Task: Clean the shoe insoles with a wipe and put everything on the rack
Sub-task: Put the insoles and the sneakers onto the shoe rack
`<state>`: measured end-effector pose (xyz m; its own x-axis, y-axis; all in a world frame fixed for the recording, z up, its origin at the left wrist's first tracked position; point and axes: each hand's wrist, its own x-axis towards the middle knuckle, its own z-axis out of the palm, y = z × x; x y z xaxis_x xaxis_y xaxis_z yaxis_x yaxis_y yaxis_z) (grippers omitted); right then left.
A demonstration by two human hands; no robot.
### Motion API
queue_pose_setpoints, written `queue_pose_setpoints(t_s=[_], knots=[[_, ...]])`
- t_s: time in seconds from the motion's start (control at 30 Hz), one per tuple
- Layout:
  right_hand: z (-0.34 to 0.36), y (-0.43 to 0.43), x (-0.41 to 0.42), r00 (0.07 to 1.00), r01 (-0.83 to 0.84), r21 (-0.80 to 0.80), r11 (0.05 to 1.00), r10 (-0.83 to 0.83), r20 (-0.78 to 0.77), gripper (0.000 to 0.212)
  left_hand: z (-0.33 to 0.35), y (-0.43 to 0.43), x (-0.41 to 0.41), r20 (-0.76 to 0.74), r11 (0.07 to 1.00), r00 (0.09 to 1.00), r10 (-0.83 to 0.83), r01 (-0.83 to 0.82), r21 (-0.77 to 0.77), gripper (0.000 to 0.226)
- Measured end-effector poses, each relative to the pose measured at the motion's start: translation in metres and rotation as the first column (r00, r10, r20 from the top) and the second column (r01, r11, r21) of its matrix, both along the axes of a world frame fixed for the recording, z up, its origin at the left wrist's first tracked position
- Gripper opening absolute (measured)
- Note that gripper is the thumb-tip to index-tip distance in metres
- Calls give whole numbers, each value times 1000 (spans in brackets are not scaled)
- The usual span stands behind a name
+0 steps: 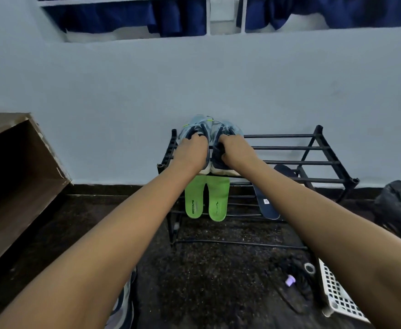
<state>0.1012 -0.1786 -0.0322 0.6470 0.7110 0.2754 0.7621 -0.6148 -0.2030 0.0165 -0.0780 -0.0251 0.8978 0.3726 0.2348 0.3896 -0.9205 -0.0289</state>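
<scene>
- Two grips on a pair of pale-blue and navy mesh sneakers, which sit side by side, toes toward the wall, on the top tier of a black metal-bar shoe rack.
- Left grip: fingers curled over the collar of the left sneaker, holding it.
- Right grip: fingers hooked into the opening of the right sneaker, thumb against its side.
- Just below both grips: two bright green foam insoles, flat on a lower tier, touching each other.
- Below and right of the right grip: one navy insole on the same rack, well apart from the green pair.
- Far below the right grip, on the dark speckled floor: white perforated plastic basket, small lilac object.
- Wipe not identifiable.
</scene>
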Motion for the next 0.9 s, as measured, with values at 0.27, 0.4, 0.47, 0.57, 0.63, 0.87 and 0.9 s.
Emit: queue_pose_setpoints(t_s=[0.27, 0.4, 0.47, 0.57, 0.63, 0.87, 0.9], knots=[[-12, 18, 14, 999, -43, 34, 998, 44, -29, 25, -22, 21, 20, 39, 999, 999, 17, -15, -38, 32], [-12, 25, 11, 999, -48, -15, 999, 49, 16, 29, -24, 28, 25, 69, 999, 998, 11, -7, -48, 35], [-15, 28, 10, 999, -36, -15, 999, 36, 34, 29, -25, 29, 25, 71, 999, 997, 2, 0, -32, 36], [-19, 29, 11, 999, -20, -4, 1000, 21, 27, 28, -27, 33, 22, 55, 1000, 998, -14, 14, 10, 39], [-20, 29, 12, 999, -26, -5, 1000, 26, 29, 27, -29, 36, 21, 50, 999, 998, -43, 41, 32, 36], [-18, 31, 6, 997, 47, -78, 996, -41, 71, 29, -27, 40, 14, 43, 997, 996, -74, 72, 40, 36], [-17, 31, 3, 994, 78, -87, 993, -70, 88, 30, -26, 40, 12, 57, 997, 996, -72, 69, 43, 39]])
